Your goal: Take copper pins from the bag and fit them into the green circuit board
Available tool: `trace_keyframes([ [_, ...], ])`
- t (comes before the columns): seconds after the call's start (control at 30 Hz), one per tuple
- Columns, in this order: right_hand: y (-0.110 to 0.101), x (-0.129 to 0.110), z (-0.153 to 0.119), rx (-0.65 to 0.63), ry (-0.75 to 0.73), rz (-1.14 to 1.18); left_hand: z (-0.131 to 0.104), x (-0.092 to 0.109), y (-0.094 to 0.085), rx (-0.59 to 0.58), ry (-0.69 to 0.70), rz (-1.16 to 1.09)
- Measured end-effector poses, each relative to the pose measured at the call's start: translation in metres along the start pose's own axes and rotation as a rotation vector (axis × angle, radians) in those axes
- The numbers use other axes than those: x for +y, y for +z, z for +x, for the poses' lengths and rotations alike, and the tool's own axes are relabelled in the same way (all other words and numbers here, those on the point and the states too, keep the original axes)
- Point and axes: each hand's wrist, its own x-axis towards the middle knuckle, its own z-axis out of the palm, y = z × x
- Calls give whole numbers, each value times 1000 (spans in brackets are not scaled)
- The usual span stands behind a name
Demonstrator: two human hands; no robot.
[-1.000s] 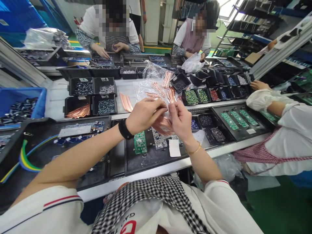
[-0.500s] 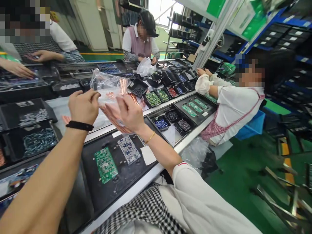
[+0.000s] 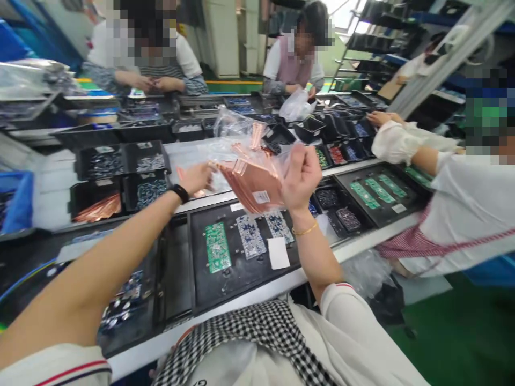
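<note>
A clear plastic bag of flat copper strips [image 3: 253,179] with a small white label hangs tilted over the bench. My right hand [image 3: 301,177] is closed on the bag's right side. My left hand [image 3: 197,179] is at the bag's left end, its fingers bent and blurred; whether they grip the plastic cannot be made out. More copper pieces [image 3: 182,173] show just behind that hand. Below the bag, a black tray [image 3: 209,292] bears a green circuit board [image 3: 217,247], two greyish boards [image 3: 251,237] and a white card [image 3: 278,253].
Black bins of small parts [image 3: 151,192] stand at left, one with copper strips [image 3: 100,208]. A co-worker's sleeve [image 3: 396,142] is at right, by a tray with green boards [image 3: 378,190]. Two people work across the bench. A blue crate [image 3: 18,201] sits far left.
My view has turned left. My left hand has shifted from the bag's upper part to its left end. The bag has swung so more copper and its label show.
</note>
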Motion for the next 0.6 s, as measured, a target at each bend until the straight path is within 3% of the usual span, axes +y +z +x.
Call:
trace_keyframes([
  [0.1, 32, -7, 19, 70, -46, 107, -27, 17, 49, -149, -212, -291],
  [0.13, 46, -13, 26, 81, -45, 147, -33, 24, 58, -206, -256, -505],
  [0.2, 80, -27, 42, 143, -3, 207, -34, 36, 62, -235, -309, -1042],
  [0.27, 115, -38, 55, 219, 42, 213, -21, 42, 49, -124, -327, -1490],
  [0.3, 131, -40, 59, 229, 40, 194, -10, 41, 40, -29, -327, -1581],
  [0.37, 156, -35, 63, 149, -17, 143, 16, 31, 19, 164, -317, -1580],
  [0.43, 170, -16, 61, -13, -99, 132, 43, 9, -5, 335, -279, -1458],
  [0.5, 174, 16, 51, -196, -160, 157, 68, -20, -32, 468, -242, -1286],
  [0.6, 176, 76, 29, -532, -182, 150, 101, -66, -71, 548, -241, -942],
])
